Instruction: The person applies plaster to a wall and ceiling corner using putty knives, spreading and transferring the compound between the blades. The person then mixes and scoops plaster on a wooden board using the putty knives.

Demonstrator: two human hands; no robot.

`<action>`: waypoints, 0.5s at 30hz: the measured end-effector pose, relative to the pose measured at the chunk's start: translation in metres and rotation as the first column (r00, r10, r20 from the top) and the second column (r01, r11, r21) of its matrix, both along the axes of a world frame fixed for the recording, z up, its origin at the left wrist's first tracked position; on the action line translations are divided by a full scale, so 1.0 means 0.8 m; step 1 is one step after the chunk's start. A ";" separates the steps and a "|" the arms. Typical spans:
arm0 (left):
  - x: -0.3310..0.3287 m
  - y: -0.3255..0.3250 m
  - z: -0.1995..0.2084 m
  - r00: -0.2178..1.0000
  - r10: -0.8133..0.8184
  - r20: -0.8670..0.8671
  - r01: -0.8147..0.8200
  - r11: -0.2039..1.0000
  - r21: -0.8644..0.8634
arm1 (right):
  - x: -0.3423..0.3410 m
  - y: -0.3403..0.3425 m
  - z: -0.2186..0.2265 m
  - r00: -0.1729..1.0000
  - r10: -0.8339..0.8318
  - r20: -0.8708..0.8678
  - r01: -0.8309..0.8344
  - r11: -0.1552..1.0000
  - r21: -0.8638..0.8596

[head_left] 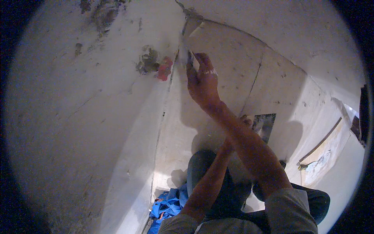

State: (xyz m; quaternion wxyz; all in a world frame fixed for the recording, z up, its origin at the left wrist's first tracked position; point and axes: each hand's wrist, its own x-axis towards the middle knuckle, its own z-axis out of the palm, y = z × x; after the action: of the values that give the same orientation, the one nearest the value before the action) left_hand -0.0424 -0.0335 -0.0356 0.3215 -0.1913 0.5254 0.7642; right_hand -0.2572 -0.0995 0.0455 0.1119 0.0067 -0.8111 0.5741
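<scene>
A red blotch [164, 68] marks the grey wall [78, 117] beside the corner; blue plastic sheeting [168, 206] lies crumpled on the floor below. My right hand [202, 82] presses a small tool [189, 58], mostly hidden, into the corner seam, fingers [202, 59] wrapped around it. My left hand [244, 121] is hidden behind my right forearm, holding a flat metal plate [265, 124]; its fingers' state I cannot tell.

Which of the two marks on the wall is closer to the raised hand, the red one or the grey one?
The red blotch. It sits just left of the corner where the right hand presses, while the grey-green smear lies further left.
</scene>
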 end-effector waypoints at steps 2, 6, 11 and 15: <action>-0.004 -0.002 0.008 1.000 0.003 0.004 -0.003 0.999 0.044 | -0.018 -0.007 -0.003 0.999 0.020 -0.046 -0.019 0.999 0.032; -0.010 -0.009 0.021 1.000 0.005 0.002 -0.005 0.999 0.046 | -0.019 -0.063 -0.004 0.997 0.029 -0.068 -0.023 0.995 0.093; -0.039 -0.016 0.064 0.986 -0.168 0.018 0.167 0.984 0.061 | 0.034 -0.080 -0.030 0.986 0.136 -0.093 -0.118 0.977 0.179; -0.018 0.010 0.037 0.991 0.132 0.012 -0.131 0.986 -0.101 | 0.086 -0.076 0.004 0.946 0.301 -0.117 -0.289 0.951 0.107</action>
State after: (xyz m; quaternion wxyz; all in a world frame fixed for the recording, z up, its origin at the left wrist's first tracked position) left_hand -0.0572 -0.0258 -0.0062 0.2652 -0.2484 0.5464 0.7546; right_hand -0.1887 -0.1600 0.0486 0.0778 0.1710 -0.8163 0.5462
